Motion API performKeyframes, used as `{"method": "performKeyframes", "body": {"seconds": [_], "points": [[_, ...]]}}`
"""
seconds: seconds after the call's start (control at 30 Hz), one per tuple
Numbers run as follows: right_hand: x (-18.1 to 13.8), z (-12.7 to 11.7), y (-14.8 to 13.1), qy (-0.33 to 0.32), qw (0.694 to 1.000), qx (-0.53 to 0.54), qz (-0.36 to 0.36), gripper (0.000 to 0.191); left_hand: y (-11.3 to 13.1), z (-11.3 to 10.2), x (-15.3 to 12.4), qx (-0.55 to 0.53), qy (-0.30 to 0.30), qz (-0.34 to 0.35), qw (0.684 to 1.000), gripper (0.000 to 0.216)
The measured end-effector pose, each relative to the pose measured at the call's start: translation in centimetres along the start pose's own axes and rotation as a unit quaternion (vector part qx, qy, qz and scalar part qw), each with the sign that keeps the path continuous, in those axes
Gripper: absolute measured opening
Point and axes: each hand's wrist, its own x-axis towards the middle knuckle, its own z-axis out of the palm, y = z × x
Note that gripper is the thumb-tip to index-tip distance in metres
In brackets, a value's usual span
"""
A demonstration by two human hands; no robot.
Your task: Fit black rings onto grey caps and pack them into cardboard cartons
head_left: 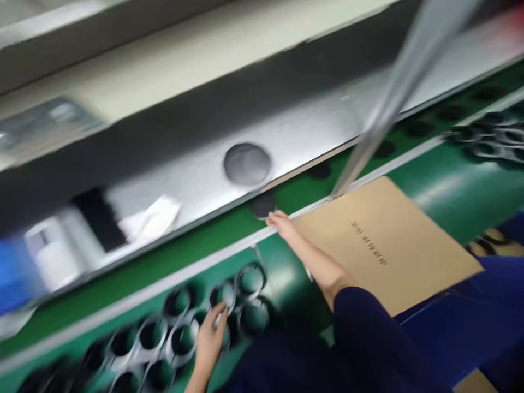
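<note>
My right hand [280,222] reaches across to the green belt, its fingers closed together at the near edge of a dark round disc [263,205]. Blur softens the exact contact there. Among several black rings [152,333] on the green table, my left hand [210,335] has its thumb and fingers bent onto the rim of one black ring [223,297]. That ring is partly covered by the fingers. Open centres show in the rings, which stand in rows close together.
A cardboard sheet [368,240] with printed characters lies right of my right arm. A slanted metal post [376,131] rises behind it. On the metal shelf [196,164] are a round grey dish [248,164], white paper [158,218] and a black item [100,218]. More rings [491,136] lie far right.
</note>
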Motion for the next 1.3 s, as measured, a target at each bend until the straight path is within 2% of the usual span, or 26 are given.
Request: {"method": "performKeyframes", "body": {"seconds": [0.07,0.1,0.13,0.17,0.23,0.27,0.33,0.47,0.53,0.6,0.67,0.7,0.77,0.8,0.93,1.03,1.17,1.3], "points": [[-5.2,0.6,2.9,-0.084,0.996,0.007,0.032,0.055,-3.2,-1.0,-5.3,-0.126,0.025,-0.034,0.991,0.049],[-7.7,0.8,4.1,-0.129,0.991,0.013,0.039,0.055,-4.0,-1.5,-7.1,-0.231,0.028,-0.028,0.972,0.054],[-10.0,1.1,5.2,-0.170,0.984,0.016,0.045,0.055,-4.4,-2.0,-8.2,-0.357,0.035,-0.005,0.934,0.057],[-12.3,1.4,6.1,-0.207,0.977,0.014,0.051,0.054,-4.6,-2.5,-8.8,-0.497,0.003,0.028,0.867,0.063],[-16.7,2.2,7.7,-0.262,0.963,-0.006,0.067,0.051,-4.4,-3.3,-9.2,-0.669,-0.053,0.066,0.739,0.069],[-18.7,2.7,8.4,-0.276,0.957,-0.024,0.080,0.049,-4.3,-3.6,-9.4,-0.717,-0.079,0.071,0.689,0.070],[-21.9,3.5,9.6,-0.290,0.950,-0.059,0.095,0.048,-4.3,-3.9,-10.5,-0.773,-0.099,0.063,0.624,0.070],[-24.9,4.1,10.7,-0.300,0.936,-0.174,0.055,0.052,-6.2,-3.8,-14.1,-0.828,-0.081,0.056,0.553,0.064],[-25.4,4.2,10.5,-0.276,0.924,-0.262,-0.031,0.055,-7.5,-3.7,-15.8,-0.842,-0.072,0.056,0.531,0.060],[-25.8,4.5,9.8,-0.234,0.892,-0.342,-0.183,0.053,-8.6,-3.8,-17.1,-0.853,-0.067,0.059,0.514,0.057],[-26.4,5.1,9.1,-0.226,0.821,-0.401,-0.339,0.045,-9.3,-3.8,-18.2,-0.862,-0.072,0.065,0.497,0.057],[-26.8,5.5,8.8,-0.243,0.779,-0.422,-0.394,0.041,-9.6,-3.8,-18.7,-0.867,-0.078,0.067,0.488,0.057],[-27.3,6.3,8.7,-0.290,0.712,-0.451,-0.453,0.036,-10.0,-3.8,-19.7,-0.875,-0.087,0.067,0.472,0.059],[-27.5,6.7,8.9,-0.305,0.692,-0.459,-0.467,0.036,-10.2,-3.8,-20.2,-0.878,-0.090,0.063,0.465,0.061],[-27.6,7.4,9.9,-0.323,0.646,-0.502,-0.475,0.037,-10.6,-3.7,-21.9,-0.887,-0.101,0.040,0.448,0.066],[-27.2,7.4,10.4,-0.331,0.628,-0.532,-0.461,0.042,-10.7,-3.4,-22.4,-0.885,-0.104,0.037,0.452,0.064],[-26.8,7.5,10.5,-0.351,0.649,-0.531,-0.418,0.053,-10.5,-2.8,-22.4,-0.876,-0.114,0.060,0.464,0.065],[-26.5,7.2,10.6,-0.363,0.682,-0.519,-0.365,0.064,-10.0,-2.3,-22.3,-0.874,-0.123,0.039,0.468,0.072]]}}
